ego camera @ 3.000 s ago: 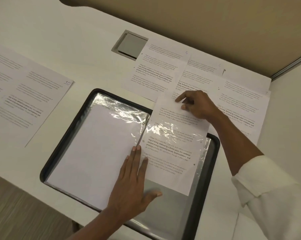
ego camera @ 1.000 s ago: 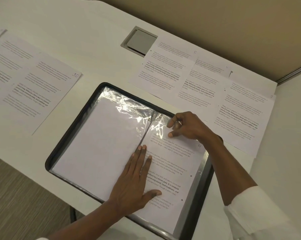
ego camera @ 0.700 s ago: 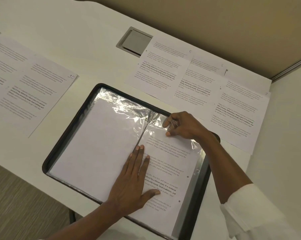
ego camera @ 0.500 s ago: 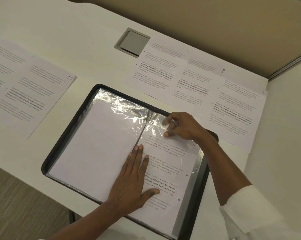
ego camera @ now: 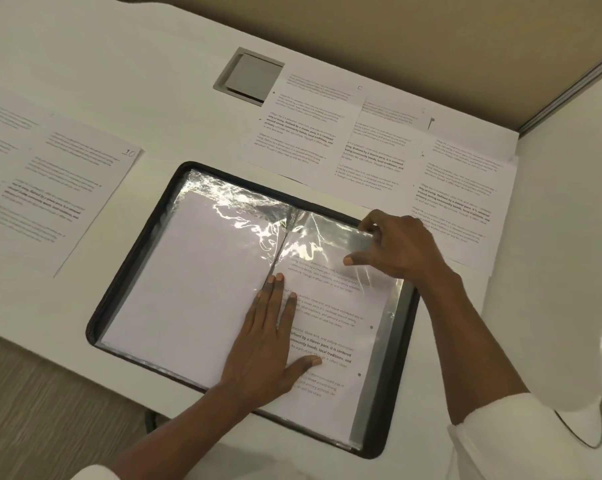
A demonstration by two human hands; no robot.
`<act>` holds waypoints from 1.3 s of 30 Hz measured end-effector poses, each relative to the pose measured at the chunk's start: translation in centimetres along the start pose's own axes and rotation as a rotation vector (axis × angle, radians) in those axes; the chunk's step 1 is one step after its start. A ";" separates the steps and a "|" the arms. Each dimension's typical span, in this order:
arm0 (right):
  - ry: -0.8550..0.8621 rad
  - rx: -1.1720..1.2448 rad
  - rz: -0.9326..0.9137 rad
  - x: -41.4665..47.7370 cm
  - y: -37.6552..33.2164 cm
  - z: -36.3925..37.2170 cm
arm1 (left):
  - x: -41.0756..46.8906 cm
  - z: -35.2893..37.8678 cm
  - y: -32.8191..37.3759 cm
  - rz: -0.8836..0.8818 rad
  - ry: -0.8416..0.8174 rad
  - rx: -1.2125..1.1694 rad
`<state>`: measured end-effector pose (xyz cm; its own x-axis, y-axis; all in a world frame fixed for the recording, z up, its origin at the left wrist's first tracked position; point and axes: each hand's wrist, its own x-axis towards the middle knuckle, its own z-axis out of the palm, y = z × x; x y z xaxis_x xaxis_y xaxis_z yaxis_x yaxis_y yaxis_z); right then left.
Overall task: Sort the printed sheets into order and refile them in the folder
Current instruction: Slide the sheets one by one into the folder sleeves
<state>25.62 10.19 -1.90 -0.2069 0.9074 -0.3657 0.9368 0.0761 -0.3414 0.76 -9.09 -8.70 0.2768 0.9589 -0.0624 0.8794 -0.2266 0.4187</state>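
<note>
The right hand (ego camera: 401, 245) pinches the far edge of the clear plastic sleeve (ego camera: 330, 237) on the right-hand leaf, thumb and fingers closed on the film near its opening. The left hand (ego camera: 270, 336) lies flat with fingers spread and grips nothing, pressing down beside the spine where the two leaves meet, its thumb resting on the printed sheet (ego camera: 330, 327) inside that sleeve. The sheet appears to sit almost fully in the pocket, text showing through the glare. Around both hands the folder (ego camera: 130, 271) lies open on the white desk (ego camera: 119, 81), its black zipped border framing the pages; the left leaf shows a blank sheet back. Beyond it, along the far right, a row of loose sheets (ego camera: 368, 147) overlaps; another, marked 10 (ego camera: 60, 188), lies on the left. The step in hand looks like seating one sheet. Next, the sleeve needs smoothing, the leaf turning, and the correct following page choosing from the loose ones.
</note>
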 end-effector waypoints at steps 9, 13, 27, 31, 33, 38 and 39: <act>0.331 0.622 0.209 -4.8 2.3 2.6 | 0.3 -0.4 0.2 -0.009 -0.028 0.041; 0.417 0.795 0.245 -6.6 1.5 5.2 | 0.3 -0.6 0.4 -0.027 -0.042 0.068; 0.073 1.050 0.157 -15.3 -3.0 8.7 | 1.8 -4.8 2.6 -0.326 -0.066 -0.419; 0.003 1.128 -0.036 -16.5 -6.3 9.0 | 1.9 -8.2 4.3 -0.421 -0.131 -0.575; -0.005 1.177 -0.086 -16.5 -7.8 9.3 | 1.6 -9.8 4.4 -0.456 -0.162 -0.617; -0.036 1.207 -0.211 -16.1 -10.9 9.1 | 0.7 -13.7 2.2 -0.505 -0.151 -0.673; -0.045 1.191 -0.238 -15.9 -11.5 9.1 | 0.7 -14.4 1.4 -0.524 -0.140 -0.670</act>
<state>15.59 -8.89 0.01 -0.3703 0.9056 -0.2070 0.0334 -0.2097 -0.9772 -3.41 -6.29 4.92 -0.0168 0.8715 -0.4900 0.5050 0.4304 0.7482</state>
